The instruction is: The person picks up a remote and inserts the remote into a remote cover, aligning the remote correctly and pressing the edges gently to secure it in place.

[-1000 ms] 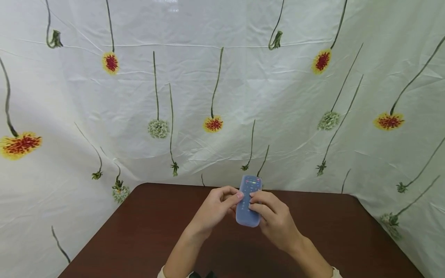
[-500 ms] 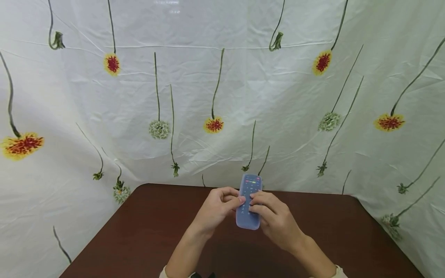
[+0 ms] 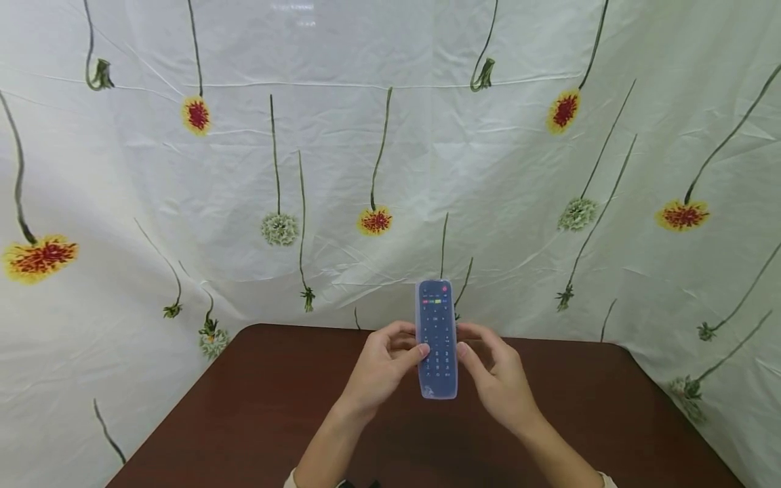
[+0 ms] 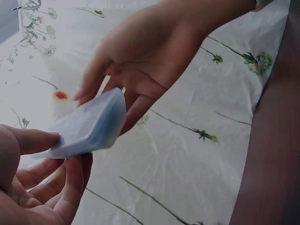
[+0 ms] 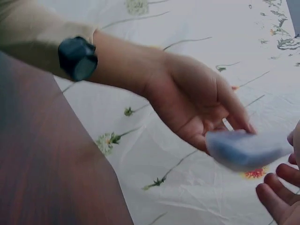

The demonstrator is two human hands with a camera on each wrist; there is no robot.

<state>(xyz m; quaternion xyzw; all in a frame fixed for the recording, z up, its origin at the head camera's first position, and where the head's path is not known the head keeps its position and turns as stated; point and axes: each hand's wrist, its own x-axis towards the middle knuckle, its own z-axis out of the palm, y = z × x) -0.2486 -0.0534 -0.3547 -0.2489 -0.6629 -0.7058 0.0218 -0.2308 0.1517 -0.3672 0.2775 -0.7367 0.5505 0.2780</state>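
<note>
A dark blue remote control [image 3: 436, 339] in a translucent pale cover is held up over the table, its button face towards the head camera. My left hand [image 3: 381, 373] pinches its left edge, thumb on the face and fingers behind. At the opposite edge is my right hand [image 3: 497, 379], its thumb tip right at the side and its index finger reaching behind. In the left wrist view, the tilted remote control [image 4: 89, 126] lies between both hands. A blurred remote control [image 5: 248, 150] shows in the right wrist view, with right-hand fingers [image 5: 276, 192] close below its end.
A dark reddish-brown table [image 3: 244, 407] lies under the hands. Behind it hangs a white cloth [image 3: 342, 156] printed with flowers and stems. A black wrist-worn device [image 5: 77, 58] sits on the left sleeve.
The remote control has tipped up to face the head camera more fully. My right fingers have left its button face and moved to its right edge; my left hand has stayed nearly in place.
</note>
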